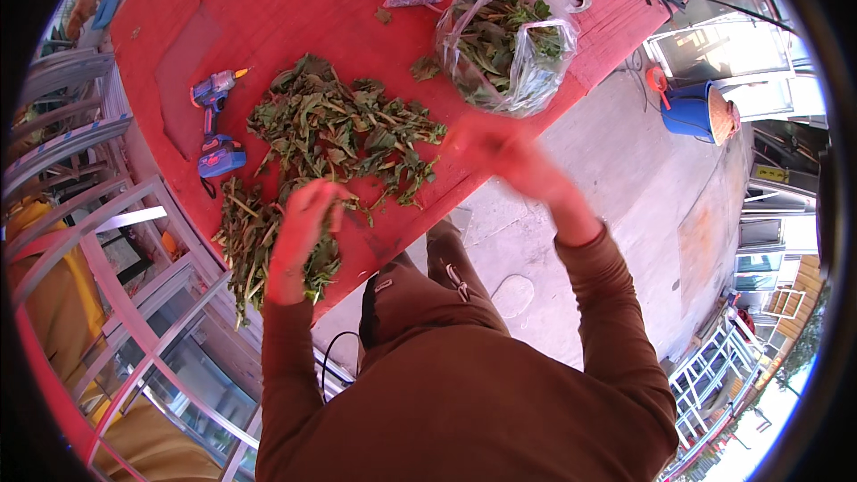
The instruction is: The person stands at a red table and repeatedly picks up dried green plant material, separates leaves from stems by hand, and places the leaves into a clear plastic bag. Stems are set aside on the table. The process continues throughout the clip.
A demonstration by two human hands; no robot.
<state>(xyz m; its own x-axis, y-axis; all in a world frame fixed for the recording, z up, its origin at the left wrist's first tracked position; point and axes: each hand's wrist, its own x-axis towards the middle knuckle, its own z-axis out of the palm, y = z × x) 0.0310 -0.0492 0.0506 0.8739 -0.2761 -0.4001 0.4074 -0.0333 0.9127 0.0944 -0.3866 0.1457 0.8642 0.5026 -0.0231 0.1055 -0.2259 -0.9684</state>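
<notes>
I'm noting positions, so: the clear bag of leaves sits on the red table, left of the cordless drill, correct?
Wrong side: in the head view, the clear bag of leaves sits on the red table, right of the cordless drill.

1. Left arm (287, 348): reaches forward, nearly straight ahead, brown sleeve down to near the wrist.
2. Left hand (308, 210): bare, back of hand up, fingers (323, 190) bent; grip unclear.
3. Right arm (611, 299): elbow out to the right, forearm angled forward and inward, same brown sleeve.
4. Right hand (504, 156): bare, motion-blurred, finger pose unreadable, farther forward than left.
5. Hands well apart, both ahead of torso (437, 402).
</notes>
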